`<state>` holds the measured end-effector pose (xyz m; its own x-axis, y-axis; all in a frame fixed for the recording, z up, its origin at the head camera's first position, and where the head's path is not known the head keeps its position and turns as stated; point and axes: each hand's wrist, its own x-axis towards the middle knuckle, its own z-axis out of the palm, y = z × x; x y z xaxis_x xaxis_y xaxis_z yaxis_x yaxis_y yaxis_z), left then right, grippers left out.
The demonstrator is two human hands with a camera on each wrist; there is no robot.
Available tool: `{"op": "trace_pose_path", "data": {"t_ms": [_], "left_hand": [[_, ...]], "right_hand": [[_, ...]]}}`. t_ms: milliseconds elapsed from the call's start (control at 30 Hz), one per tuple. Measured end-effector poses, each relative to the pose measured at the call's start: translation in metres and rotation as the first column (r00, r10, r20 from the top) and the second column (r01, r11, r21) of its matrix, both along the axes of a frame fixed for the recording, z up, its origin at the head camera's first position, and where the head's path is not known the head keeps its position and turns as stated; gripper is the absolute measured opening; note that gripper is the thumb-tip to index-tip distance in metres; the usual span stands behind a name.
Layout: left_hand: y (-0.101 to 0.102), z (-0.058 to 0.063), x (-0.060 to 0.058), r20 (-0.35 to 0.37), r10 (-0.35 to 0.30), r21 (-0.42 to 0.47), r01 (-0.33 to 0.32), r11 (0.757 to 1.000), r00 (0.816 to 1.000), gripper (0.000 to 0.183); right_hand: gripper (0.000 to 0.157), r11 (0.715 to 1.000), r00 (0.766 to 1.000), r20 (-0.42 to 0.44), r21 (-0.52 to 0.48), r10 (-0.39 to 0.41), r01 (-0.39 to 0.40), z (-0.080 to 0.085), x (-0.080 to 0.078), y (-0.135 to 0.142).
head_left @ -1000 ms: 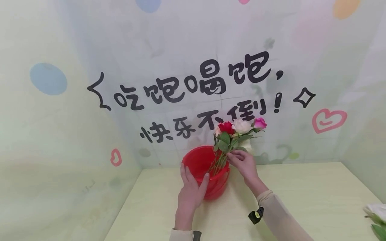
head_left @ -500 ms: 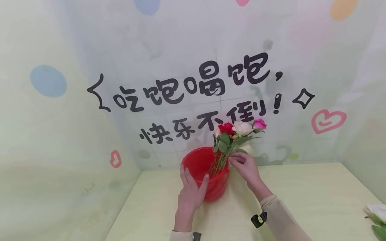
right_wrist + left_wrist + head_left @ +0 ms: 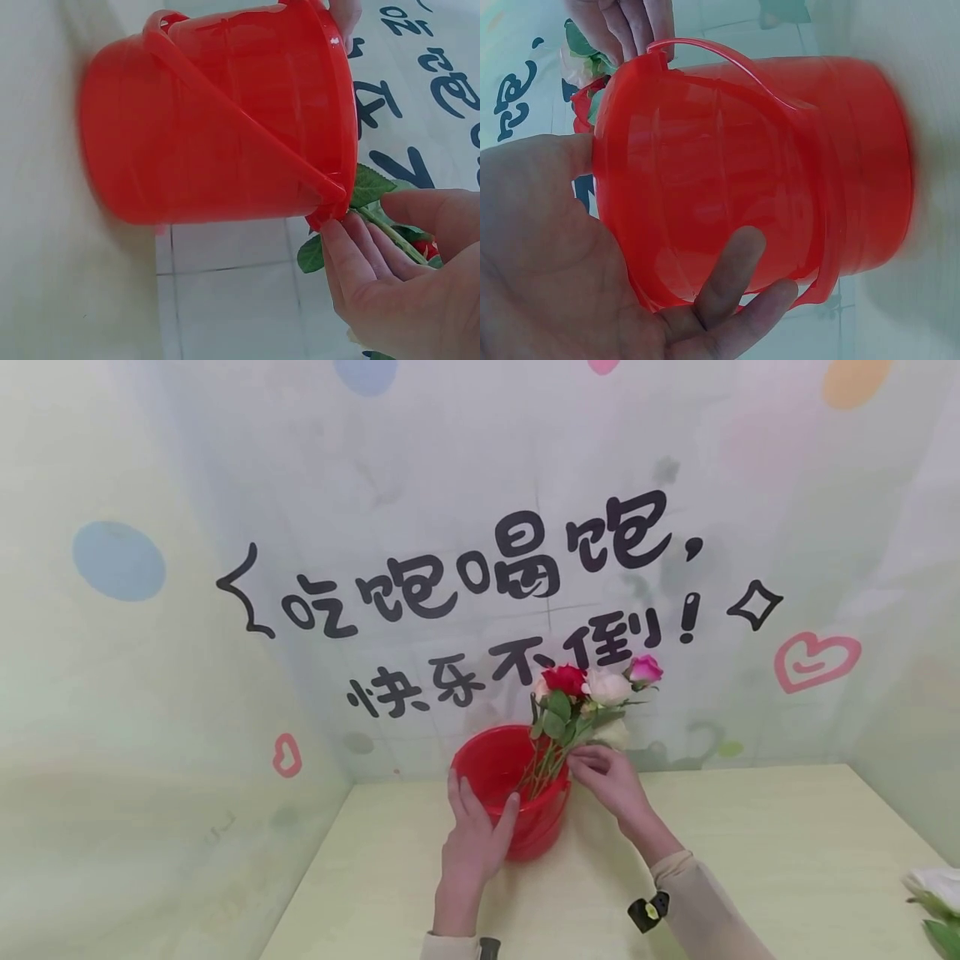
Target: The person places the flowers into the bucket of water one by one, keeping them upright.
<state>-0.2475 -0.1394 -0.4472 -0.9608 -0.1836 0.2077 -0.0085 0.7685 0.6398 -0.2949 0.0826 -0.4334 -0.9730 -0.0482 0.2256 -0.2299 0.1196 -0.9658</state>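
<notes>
A red plastic bucket (image 3: pixel 536 831) stands upright on the table. Artificial roses lean over its far right rim: a red one (image 3: pixel 564 679), a white one (image 3: pixel 607 687), a magenta one (image 3: pixel 646 669) and paler ones, with stems (image 3: pixel 542 774) reaching down inside. My left hand (image 3: pixel 472 843) rests on the near left of the bucket, thumb at the rim and nearly straight fingers (image 3: pixel 735 262) along the outside wall. At the right rim, my right hand (image 3: pixel 611 781) is beside the stems; the right wrist view shows a stem (image 3: pixel 397 236) passing between its separated thumb and fingers.
Another white flower (image 3: pixel 937 887) with green leaves lies at the table's right edge. The pale table (image 3: pixel 750 860) meets a wall (image 3: pixel 450 485) with printed characters behind the bucket. The bucket's handle (image 3: pixel 240 112) hangs down against its side.
The white rose has shifted slightly right and down within the bunch. My right hand and forearm have moved a little right and down; my left hand keeps its place on the bucket.
</notes>
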Motion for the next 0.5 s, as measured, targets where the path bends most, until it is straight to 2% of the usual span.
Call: {"op": "trace_pose_path", "data": {"t_ms": [300,500], "left_hand": [[-0.0003,-0.0009,0.0005,-0.007,-0.005,-0.002,0.005,1.0,1.0,0.108],[-0.0001,0.0012,0.0006,-0.007,-0.005,0.001,0.005,1.0,1.0,0.106]], "right_hand": [[0.039,1.0,0.999,-0.01,-0.006,0.03,-0.03,-0.0045,0.0019,0.0056],[0.038,0.996,0.996,-0.012,-0.014,0.088,-0.088,-0.0069,0.0035,0.0103]]}}
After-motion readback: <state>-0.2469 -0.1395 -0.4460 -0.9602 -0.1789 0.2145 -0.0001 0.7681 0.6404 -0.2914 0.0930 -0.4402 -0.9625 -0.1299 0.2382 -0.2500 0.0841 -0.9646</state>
